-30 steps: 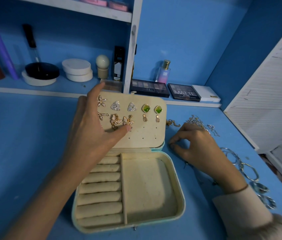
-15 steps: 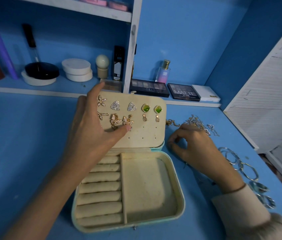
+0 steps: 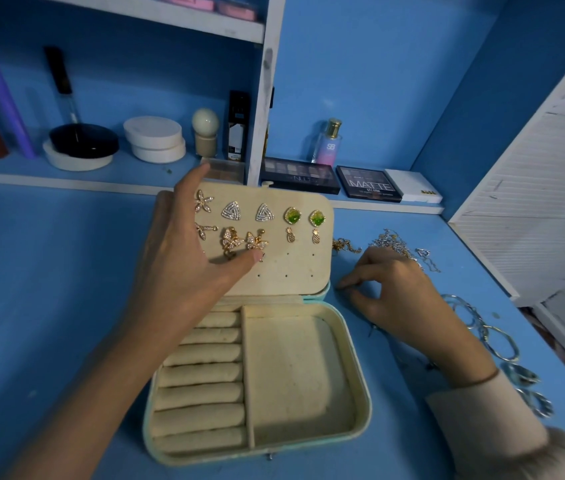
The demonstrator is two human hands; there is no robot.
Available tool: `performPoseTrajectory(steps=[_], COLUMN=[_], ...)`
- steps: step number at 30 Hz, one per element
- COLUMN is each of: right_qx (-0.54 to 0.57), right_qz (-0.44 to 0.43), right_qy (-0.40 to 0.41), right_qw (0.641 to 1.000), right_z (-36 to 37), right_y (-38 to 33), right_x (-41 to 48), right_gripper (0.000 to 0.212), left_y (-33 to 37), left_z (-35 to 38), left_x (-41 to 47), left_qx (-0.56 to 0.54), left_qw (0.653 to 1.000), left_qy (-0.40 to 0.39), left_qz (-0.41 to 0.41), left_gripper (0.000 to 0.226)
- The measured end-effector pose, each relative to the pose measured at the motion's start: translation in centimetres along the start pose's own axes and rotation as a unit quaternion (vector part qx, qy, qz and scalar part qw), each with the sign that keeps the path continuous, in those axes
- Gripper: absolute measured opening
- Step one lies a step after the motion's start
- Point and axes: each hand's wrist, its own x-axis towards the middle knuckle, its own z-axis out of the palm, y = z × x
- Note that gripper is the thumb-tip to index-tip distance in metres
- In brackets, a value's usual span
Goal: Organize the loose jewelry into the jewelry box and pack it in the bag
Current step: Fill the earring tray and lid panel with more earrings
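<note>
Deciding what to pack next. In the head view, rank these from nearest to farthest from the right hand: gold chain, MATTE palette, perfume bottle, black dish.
From the right hand:
1. Gold chain, on the table just beyond it.
2. MATTE palette, on the low shelf behind.
3. Perfume bottle, farther back on that shelf.
4. Black dish, far left of the shelf.

The blue-painted desk (image 3: 49,306) carries an open mint-green jewelry box with cream lining (image 3: 360,358) from its centre toward 6 o'clock. At 2 o'clock lies a tangle of thin silver chains (image 3: 395,240) — a small gold chain (image 3: 343,244) just beside it, nearer the box. Wavy silver bangles (image 3: 496,337) trail from 3 to 4 o'clock.
</note>
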Motion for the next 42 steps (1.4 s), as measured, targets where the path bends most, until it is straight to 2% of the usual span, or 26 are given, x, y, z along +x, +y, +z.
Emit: performPoseTrajectory(steps=[12, 18, 27, 33, 35, 40, 42], right_qx=[0.005, 0.001, -0.011, -0.022, -0.007, 0.124, 0.141], right_qz=[-0.009, 0.01, 0.032, 0.017, 0.015, -0.011, -0.045], right_qy=[0.003, -0.021, -0.022, -0.035, -0.013, 0.146, 0.173], right_qw=[1.0, 1.0, 0.999, 0.999, 1.0, 0.981, 0.974], right_z=[-0.2, 0.1, 0.4, 0.6, 0.8, -0.5, -1.4], right_y=[0.2, 0.2, 0.0, 0.3, 0.4, -1.9, -3.6], right_x=[-0.1, 0.0, 0.0, 0.1, 0.2, 1.2, 2.2], right_gripper=[0.017, 0.006, 0.004, 0.005, 0.008, 0.007, 0.008], left_y=[-0.1, 0.0, 0.0, -0.1, -0.2, -0.3, -0.4], left_z=[0.0, 0.0, 0.0, 0.1, 0.1, 0.2, 0.3], left_x=[0.1, 0.1, 0.0, 0.0, 0.1, 0.0, 0.0], left_qx=[0.001, 0.007, 0.0, -0.004, -0.006, -0.006, -0.005], left_qw=[1.0, 1.0, 1.0, 1.0, 1.0, 1.0, 1.0], left_qy=[-0.003, -0.001, -0.003, -0.003, -0.002, 0.003, 0.002], left_qz=[-0.002, -0.002, 0.002, 0.002, 0.004, 0.013, 0.018], left_gripper=[0.099, 0.099, 0.099, 0.099, 0.099, 0.098, 0.098])
